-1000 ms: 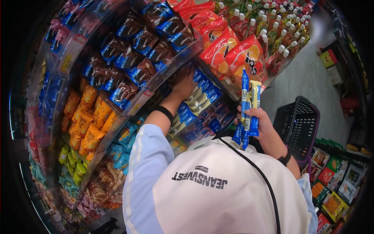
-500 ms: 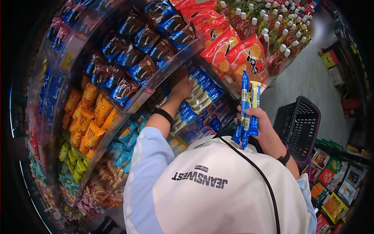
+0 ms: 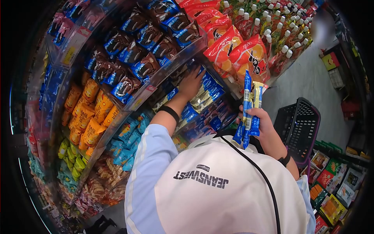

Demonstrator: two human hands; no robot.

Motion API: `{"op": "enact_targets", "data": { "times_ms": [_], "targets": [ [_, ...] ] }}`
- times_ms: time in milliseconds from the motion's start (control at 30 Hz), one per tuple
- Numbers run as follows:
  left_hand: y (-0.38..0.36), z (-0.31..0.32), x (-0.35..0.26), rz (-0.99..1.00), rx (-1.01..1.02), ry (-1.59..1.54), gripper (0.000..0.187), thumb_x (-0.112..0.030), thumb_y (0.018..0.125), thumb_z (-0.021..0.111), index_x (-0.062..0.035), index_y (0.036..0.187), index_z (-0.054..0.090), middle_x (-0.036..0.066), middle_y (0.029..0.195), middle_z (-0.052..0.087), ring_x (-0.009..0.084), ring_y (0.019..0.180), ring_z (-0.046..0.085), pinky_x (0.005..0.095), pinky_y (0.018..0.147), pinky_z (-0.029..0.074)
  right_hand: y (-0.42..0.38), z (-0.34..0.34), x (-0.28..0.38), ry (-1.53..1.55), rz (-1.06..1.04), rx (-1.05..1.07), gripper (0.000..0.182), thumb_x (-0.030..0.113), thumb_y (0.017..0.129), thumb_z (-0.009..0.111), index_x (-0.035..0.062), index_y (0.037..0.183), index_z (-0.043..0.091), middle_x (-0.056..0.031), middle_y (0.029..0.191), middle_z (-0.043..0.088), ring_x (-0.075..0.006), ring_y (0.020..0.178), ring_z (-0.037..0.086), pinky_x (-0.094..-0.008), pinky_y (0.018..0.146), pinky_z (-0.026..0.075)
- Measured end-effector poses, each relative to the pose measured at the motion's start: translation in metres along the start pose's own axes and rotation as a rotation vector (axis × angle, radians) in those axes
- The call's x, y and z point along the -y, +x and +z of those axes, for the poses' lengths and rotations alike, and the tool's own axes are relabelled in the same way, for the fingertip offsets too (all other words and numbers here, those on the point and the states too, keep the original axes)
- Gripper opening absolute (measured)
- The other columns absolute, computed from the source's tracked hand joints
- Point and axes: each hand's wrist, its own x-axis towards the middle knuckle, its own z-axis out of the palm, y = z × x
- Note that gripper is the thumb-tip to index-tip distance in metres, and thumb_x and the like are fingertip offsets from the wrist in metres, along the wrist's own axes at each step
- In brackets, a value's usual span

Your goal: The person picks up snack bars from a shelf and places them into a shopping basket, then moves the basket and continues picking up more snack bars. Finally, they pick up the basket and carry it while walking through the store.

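Observation:
My left hand (image 3: 190, 85) reaches into the shelf bin under an upper ledge. Its fingers are stretched out and apart, lying over a row of blue-and-cream wrapped snack bars (image 3: 208, 91). Some of its fingertips are hard to make out against the wrappers. In front of my chest, my right hand (image 3: 261, 121) is closed around a few long, slim snack bars (image 3: 247, 97) in blue and cream wrappers, held roughly upright with their ends sticking out above and below the fingers.
Chocolate-brown and blue packets (image 3: 148, 37) fill the clear-fronted ledge (image 3: 134, 103) above my left arm. Orange packets (image 3: 93, 130) lie below on the left. Red bags (image 3: 249, 56) stand ahead. A black basket (image 3: 302, 128) sits on the right, beside the aisle floor (image 3: 298, 84).
My left hand has shifted right, out from beneath the ledge and across the bars, with its fingers more visible. My right hand keeps hold of its bars, nearly still.

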Motion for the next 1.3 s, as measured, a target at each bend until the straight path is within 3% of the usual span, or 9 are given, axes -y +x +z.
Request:
{"op": "enact_targets", "data": {
  "times_ms": [400,500,600,800,867,1000,1067,1200,1300],
  "targets": [
    [0.008,-0.002,-0.01,-0.3,-0.179,-0.088,0.05,-0.018,0.085,0.05,-0.0127,0.132,0.035,0.013,0.14,0.027,0.0293,0.13,0.026,0.043,0.103,0.027,-0.001,0.001,0.001,-0.02,-0.015,-0.024,0.034,0.004,0.071,0.059,0.0015,0.103,0.048,-0.0092,0.09,0.056,-0.0197,0.076,0.058,-0.0385,0.072,0.053],
    [-0.004,-0.057,-0.011,-0.531,0.154,-0.192,0.048,-0.016,0.082,0.052,-0.0109,0.128,0.04,0.017,0.137,0.031,0.0345,0.124,0.033,0.0417,0.101,0.029,-0.004,-0.001,0.002,-0.003,-0.027,-0.037,0.035,0.004,0.07,0.059,0.0021,0.104,0.047,-0.0093,0.09,0.056,-0.0197,0.077,0.058,-0.0389,0.072,0.053],
    [-0.028,-0.035,0.037,-0.504,-0.111,-0.181,0.046,-0.012,0.079,0.053,-0.0092,0.124,0.044,0.021,0.131,0.038,0.0384,0.118,0.039,0.0415,0.099,0.031,-0.003,-0.005,0.001,0.012,-0.026,-0.029,0.036,0.003,0.07,0.059,0.0023,0.104,0.047,-0.0096,0.091,0.055,-0.0199,0.077,0.057,-0.039,0.072,0.053],
    [-0.033,-0.019,0.058,-0.347,0.025,0.032,0.039,-0.011,0.084,0.046,-0.0052,0.122,0.045,0.023,0.124,0.044,0.039,0.117,0.04,0.0431,0.099,0.031,0.004,0.004,-0.006,-0.002,0.031,-0.019,0.035,0.003,0.07,0.059,0.001,0.103,0.047,-0.0104,0.09,0.055,-0.0218,0.076,0.058,-0.0385,0.071,0.053],
    [-0.023,0.004,0.073,-0.435,0.031,-0.022,0.037,-0.015,0.086,0.043,-0.0039,0.121,0.046,0.023,0.124,0.045,0.0393,0.116,0.04,0.0432,0.099,0.03,0.004,0.008,-0.006,-0.019,0.045,-0.021,0.035,0.003,0.07,0.059,0.0006,0.103,0.047,-0.0106,0.089,0.056,-0.0225,0.075,0.058,-0.0383,0.07,0.053],
    [-0.014,0.014,0.077,-0.36,0.111,0.086,0.037,-0.022,0.089,0.038,-0.0039,0.119,0.048,0.023,0.124,0.045,0.0396,0.115,0.04,0.0435,0.099,0.029,0.005,0.005,-0.005,-0.02,0.039,-0.016,0.036,0.003,0.07,0.059,0.0001,0.104,0.047,-0.0108,0.09,0.056,-0.0227,0.074,0.058,-0.0382,0.07,0.053],
    [-0.013,0.035,0.089,-0.366,-0.148,-0.055,0.037,-0.025,0.089,0.037,-0.0045,0.118,0.048,0.023,0.124,0.045,0.0386,0.115,0.041,0.0433,0.098,0.03,0.004,0.004,-0.005,-0.013,0.028,-0.032,0.036,0.003,0.07,0.059,0.0001,0.104,0.048,-0.0108,0.09,0.056,-0.0223,0.075,0.058,-0.0383,0.07,0.053],
    [-0.016,0.022,0.076,-0.354,-0.296,-0.061,0.036,-0.026,0.088,0.039,-0.0051,0.114,0.052,0.023,0.118,0.049,0.0379,0.11,0.045,0.043,0.092,0.035,0.002,0.002,-0.002,-0.019,0.013,-0.036,0.037,0.004,0.07,0.059,0.0004,0.104,0.048,-0.0104,0.09,0.056,-0.0211,0.076,0.057,-0.0384,0.072,0.053],
    [-0.016,-0.031,0.056,-0.343,0.23,-0.033,0.033,-0.018,0.082,0.055,-0.0094,0.114,0.054,0.018,0.113,0.054,0.0347,0.105,0.05,0.0412,0.089,0.039,0.002,-0.001,-0.001,-0.016,0.004,-0.031,0.036,0.004,0.07,0.059,0.0006,0.104,0.048,-0.0102,0.091,0.055,-0.0204,0.077,0.057,-0.0382,0.073,0.053]
  ]
}}
